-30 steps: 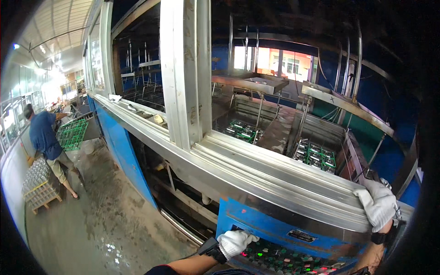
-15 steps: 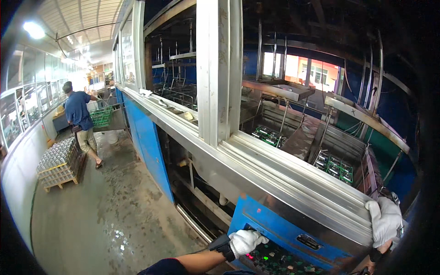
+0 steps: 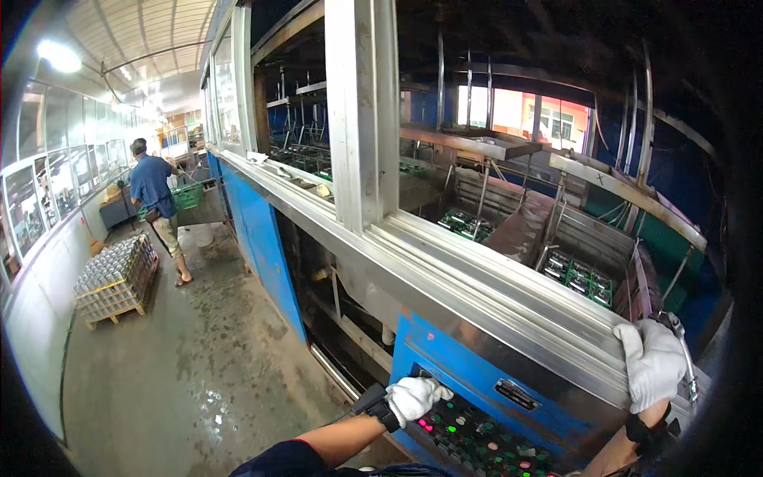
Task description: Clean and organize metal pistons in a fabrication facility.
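Observation:
My left hand (image 3: 414, 399), in a white work glove, rests closed against the upper edge of a control panel (image 3: 477, 436) on the blue cabinet. Its fingers are bent beside a dark recessed fitting (image 3: 421, 371); whatever lies under them is hidden. The panel carries several knobs and buttons, with pink and green lamps lit. My right hand (image 3: 653, 366), gloved too, grips the end of the metal window ledge (image 3: 509, 294), thumb on top and fingertips out of sight. Beside that hand runs a shiny metal tool or fitting, perhaps a ratchet wrench (image 3: 681, 338).
Beyond the ledge, green racks (image 3: 578, 280) of metal parts sit inside metal tanks, under hanging bars (image 3: 628, 199). A metal post (image 3: 362, 119) rises from the ledge. A person in blue (image 3: 151, 184) stands left by a green crate (image 3: 187, 195). A loaded pallet (image 3: 119, 278) is on the wet floor.
My view has shifted slightly, and both hands stay at the panel and the ledge. The person on the left has changed stance, one arm now bent higher beside the green crate.

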`<act>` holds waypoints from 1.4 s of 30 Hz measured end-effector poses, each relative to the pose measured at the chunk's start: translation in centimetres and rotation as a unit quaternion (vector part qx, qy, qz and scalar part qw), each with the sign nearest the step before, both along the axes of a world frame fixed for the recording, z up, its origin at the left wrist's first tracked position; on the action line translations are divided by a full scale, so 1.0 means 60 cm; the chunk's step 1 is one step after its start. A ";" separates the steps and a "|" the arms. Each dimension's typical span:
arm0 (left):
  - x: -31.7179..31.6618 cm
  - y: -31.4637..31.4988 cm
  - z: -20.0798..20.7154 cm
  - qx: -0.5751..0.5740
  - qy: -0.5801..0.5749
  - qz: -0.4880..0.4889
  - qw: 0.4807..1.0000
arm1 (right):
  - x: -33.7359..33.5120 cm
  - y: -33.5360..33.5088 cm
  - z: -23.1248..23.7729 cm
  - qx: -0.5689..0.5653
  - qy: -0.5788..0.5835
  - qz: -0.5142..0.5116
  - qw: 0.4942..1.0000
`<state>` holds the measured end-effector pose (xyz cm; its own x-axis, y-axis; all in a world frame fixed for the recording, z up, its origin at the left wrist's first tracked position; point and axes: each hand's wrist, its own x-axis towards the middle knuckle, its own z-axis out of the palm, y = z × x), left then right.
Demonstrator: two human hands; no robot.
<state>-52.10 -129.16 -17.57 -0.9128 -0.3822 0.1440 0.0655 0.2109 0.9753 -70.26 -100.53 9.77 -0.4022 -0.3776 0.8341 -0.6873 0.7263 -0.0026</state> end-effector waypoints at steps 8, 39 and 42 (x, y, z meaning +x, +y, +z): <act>0.008 -0.053 -0.101 0.118 0.065 -0.030 0.990 | 0.017 -0.017 0.017 0.047 -0.001 -0.042 0.998; 0.033 0.001 0.021 -0.445 0.014 0.112 0.889 | 0.027 -0.013 0.021 0.020 -0.052 0.002 0.998; 0.034 0.006 0.033 -0.496 -0.068 0.111 0.858 | 0.025 -0.012 0.018 0.010 -0.007 0.012 1.000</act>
